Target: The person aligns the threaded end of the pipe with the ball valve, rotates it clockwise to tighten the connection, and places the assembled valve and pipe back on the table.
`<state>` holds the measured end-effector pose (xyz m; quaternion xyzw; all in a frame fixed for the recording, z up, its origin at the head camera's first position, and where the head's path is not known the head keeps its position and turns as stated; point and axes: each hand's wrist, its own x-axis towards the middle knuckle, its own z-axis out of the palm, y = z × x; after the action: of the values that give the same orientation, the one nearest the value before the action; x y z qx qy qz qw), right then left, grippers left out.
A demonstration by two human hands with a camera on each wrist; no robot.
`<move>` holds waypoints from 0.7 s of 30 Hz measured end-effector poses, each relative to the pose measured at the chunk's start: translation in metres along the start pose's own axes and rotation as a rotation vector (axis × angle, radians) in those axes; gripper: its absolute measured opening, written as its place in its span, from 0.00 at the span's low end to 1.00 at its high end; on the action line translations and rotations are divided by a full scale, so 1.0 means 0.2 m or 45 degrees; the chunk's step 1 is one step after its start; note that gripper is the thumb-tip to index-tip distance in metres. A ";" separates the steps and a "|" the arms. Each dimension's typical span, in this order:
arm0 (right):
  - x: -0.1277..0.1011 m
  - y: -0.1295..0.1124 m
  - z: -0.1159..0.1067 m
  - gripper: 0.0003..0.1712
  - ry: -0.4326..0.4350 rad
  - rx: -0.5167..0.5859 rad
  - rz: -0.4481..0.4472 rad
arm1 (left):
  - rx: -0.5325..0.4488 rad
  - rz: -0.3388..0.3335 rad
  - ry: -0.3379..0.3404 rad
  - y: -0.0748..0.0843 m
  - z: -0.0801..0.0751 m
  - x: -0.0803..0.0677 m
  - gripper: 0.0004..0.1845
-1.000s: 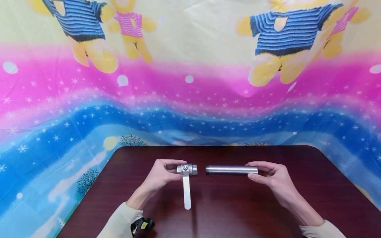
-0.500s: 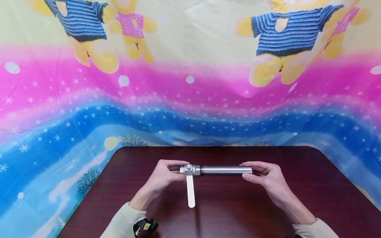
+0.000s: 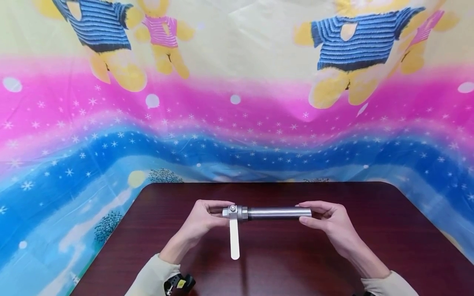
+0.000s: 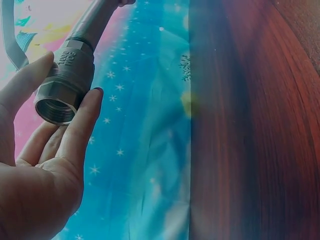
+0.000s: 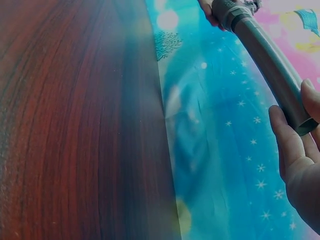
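Pinching valve (image 3: 241, 212), left hand (image 3: 200, 220); pinching pipe (image 3: 277, 213), right hand (image 3: 333, 222). Shared axis left-right, lever (image 3: 234, 240) pointing nearward.

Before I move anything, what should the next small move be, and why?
Probably turn the metal pipe slightly with the right hand, the left hand bracing the valve: the two parts meet roughly in line, and some thread seems to show outside the valve.

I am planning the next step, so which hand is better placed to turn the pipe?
Probably the right hand: it pinches the pipe near its free end, while the left hand holds the valve.
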<state>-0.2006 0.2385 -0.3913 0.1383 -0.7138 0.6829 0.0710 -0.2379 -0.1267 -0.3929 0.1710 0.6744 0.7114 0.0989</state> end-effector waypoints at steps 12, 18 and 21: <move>0.00 -0.01 0.00 0.23 -0.004 -0.017 0.005 | 0.012 0.014 0.010 0.02 0.01 -0.02 0.28; 0.00 -0.02 0.00 0.24 -0.004 -0.069 0.026 | 0.018 0.027 -0.001 0.03 0.00 -0.02 0.29; 0.00 -0.03 0.00 0.23 0.003 -0.079 0.025 | 0.020 0.033 0.005 0.04 0.00 -0.01 0.29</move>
<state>-0.1982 0.2388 -0.3857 0.1281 -0.7359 0.6612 0.0693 -0.2343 -0.1275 -0.3856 0.1789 0.6778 0.7078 0.0871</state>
